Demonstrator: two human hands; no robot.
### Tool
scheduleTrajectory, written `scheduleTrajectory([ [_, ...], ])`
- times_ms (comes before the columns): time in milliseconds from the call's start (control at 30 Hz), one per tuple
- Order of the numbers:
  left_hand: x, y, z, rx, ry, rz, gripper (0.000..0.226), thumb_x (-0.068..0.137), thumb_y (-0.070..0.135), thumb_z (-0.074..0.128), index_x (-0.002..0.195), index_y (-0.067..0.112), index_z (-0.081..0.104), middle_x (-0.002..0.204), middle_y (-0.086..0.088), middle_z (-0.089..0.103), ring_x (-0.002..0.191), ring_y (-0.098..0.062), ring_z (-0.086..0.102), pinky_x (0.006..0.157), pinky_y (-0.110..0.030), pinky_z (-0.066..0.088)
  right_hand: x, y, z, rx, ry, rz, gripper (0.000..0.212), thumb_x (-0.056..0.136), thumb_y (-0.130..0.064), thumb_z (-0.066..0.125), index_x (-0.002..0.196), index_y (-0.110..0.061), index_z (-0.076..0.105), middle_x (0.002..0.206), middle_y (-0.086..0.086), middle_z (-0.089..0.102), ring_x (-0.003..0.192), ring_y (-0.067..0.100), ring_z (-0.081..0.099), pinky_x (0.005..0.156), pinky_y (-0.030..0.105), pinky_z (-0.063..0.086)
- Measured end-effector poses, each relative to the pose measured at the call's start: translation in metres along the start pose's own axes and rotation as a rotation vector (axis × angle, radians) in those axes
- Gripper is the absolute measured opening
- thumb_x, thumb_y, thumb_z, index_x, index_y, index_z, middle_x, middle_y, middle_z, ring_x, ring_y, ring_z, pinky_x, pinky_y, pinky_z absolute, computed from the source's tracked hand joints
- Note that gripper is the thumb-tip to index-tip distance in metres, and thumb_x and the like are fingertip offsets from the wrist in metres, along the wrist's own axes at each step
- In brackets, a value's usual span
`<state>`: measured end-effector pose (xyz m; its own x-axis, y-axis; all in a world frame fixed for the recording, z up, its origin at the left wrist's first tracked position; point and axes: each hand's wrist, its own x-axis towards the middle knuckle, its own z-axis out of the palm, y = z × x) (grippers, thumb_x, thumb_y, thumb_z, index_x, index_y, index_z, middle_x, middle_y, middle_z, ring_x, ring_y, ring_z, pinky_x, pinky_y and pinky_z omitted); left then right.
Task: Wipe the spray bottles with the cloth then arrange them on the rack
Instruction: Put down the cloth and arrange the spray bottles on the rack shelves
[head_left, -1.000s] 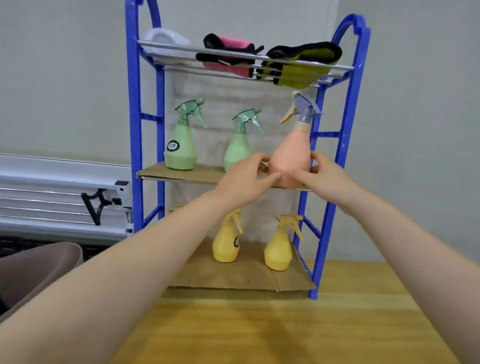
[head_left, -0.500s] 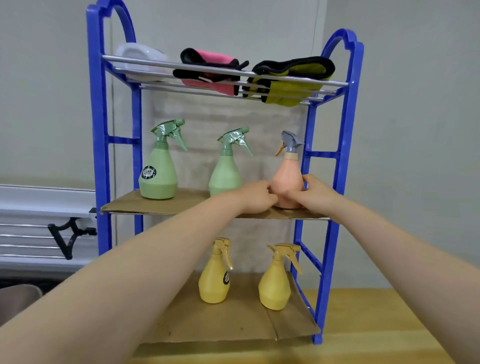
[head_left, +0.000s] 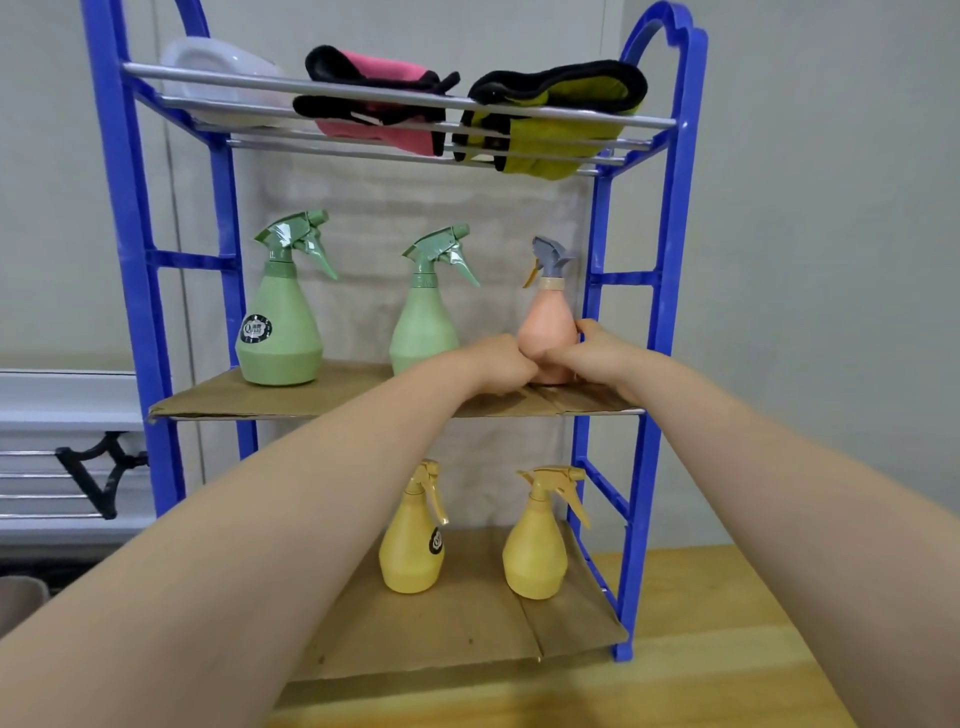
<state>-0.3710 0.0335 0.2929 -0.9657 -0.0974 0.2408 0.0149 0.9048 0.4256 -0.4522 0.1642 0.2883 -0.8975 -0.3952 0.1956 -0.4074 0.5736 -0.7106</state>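
Observation:
A pink spray bottle (head_left: 548, 325) with a grey nozzle stands upright at the right end of the blue rack's (head_left: 675, 218) middle shelf. My left hand (head_left: 501, 364) and my right hand (head_left: 597, 356) both grip its base from either side. Two green spray bottles (head_left: 278, 332) (head_left: 423, 327) stand to its left on the same cardboard-lined shelf. Two yellow spray bottles (head_left: 413, 545) (head_left: 537, 551) stand on the bottom shelf. A pink cloth (head_left: 374, 98) and a yellow-green cloth (head_left: 556, 119), both black-edged, lie on the top rail shelf.
A white plastic container (head_left: 218, 73) sits at the left of the top shelf. The rack stands on a wooden table (head_left: 701, 675) against a grey wall. A white window frame with a black handle (head_left: 98, 467) is to the left.
The pink bottle went from tilted in front of the shelf to upright at its right end. Both hands stayed on its base. The view has come closer.

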Motion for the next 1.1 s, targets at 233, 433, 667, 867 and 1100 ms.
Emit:
scheduleTrajectory([
  [233,-0.002,-0.003,0.002,0.005,0.013,-0.020,0.026,0.093,0.028,0.052,0.112,0.013,0.060,0.100,-0.009,0.055,0.092,-0.028,0.054,0.076,-0.029,0.038,-0.002,0.006,0.001,-0.065,0.027,0.012,0.106,0.079,-0.063,0.067,0.154,-0.016,0.009,0.142,0.010,0.044,0.120,0.028,0.051,0.096,0.040,0.046],
  [433,-0.027,-0.003,0.002,0.026,0.051,-0.028,0.040,0.095,0.023,0.050,0.130,0.005,0.052,0.130,-0.017,0.059,0.116,-0.033,0.056,0.084,-0.031,0.042,-0.029,0.003,0.007,-0.137,0.111,-0.104,0.083,0.085,-0.049,0.068,0.146,-0.011,0.025,0.126,0.007,0.053,0.105,0.023,0.053,0.088,0.037,0.049],
  [667,-0.077,-0.023,0.004,0.002,0.269,0.065,0.057,0.092,0.026,0.055,0.144,0.009,0.041,0.146,-0.012,0.046,0.134,-0.027,0.044,0.107,-0.033,0.035,-0.081,-0.005,0.036,-0.148,0.215,-0.228,0.079,0.090,-0.037,0.061,0.153,-0.014,0.020,0.144,0.011,0.046,0.121,0.029,0.054,0.090,0.037,0.051],
  [867,-0.145,-0.055,0.018,0.084,0.423,0.192,0.048,0.086,0.021,0.055,0.133,0.014,0.052,0.134,-0.008,0.055,0.127,-0.028,0.047,0.106,-0.040,0.036,-0.145,-0.004,0.084,-0.037,0.348,-0.443,0.045,0.090,-0.024,0.060,0.133,-0.018,0.052,0.131,0.005,0.056,0.124,0.024,0.049,0.101,0.040,0.045],
  [1100,-0.211,-0.113,0.047,0.040,0.416,0.090,0.042,0.090,0.020,0.056,0.132,0.019,0.052,0.135,-0.001,0.053,0.129,-0.021,0.044,0.108,-0.037,0.035,-0.197,0.008,0.153,-0.038,0.255,-0.410,0.039,0.092,-0.024,0.060,0.131,-0.020,0.052,0.133,-0.001,0.055,0.126,0.016,0.047,0.102,0.028,0.037],
])
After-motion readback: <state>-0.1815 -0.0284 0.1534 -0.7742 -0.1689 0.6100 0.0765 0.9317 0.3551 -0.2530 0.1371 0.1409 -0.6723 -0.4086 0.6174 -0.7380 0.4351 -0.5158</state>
